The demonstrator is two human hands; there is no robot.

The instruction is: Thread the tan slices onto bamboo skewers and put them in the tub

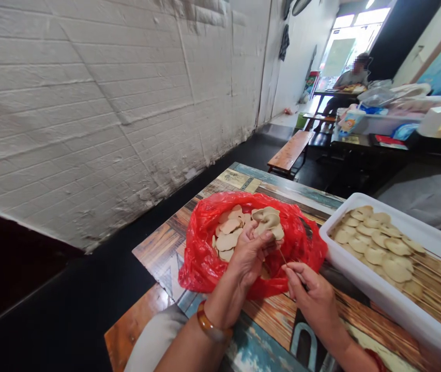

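Observation:
My left hand point(252, 250), with a bangle on its wrist, is closed on several thin beige food slices point(269, 219) above a red plastic bag point(200, 248). A thin wooden skewer point(283, 255) runs from those slices toward my right hand point(315, 292). The right fingers are pinched around its lower end. More loose beige slices point(230, 240) lie inside the open bag. How far the skewer passes into the held slices is hidden by my left fingers.
At right, a white plastic tub point(332, 243) holds rows of skewered slices point(375, 243) with sticks point(437, 289) pointing toward me. The patterned wooden table point(158, 248) stands near a white brick-textured wall point(88, 103). Beyond are a bench point(290, 151), a cluttered table and a seated person point(354, 75).

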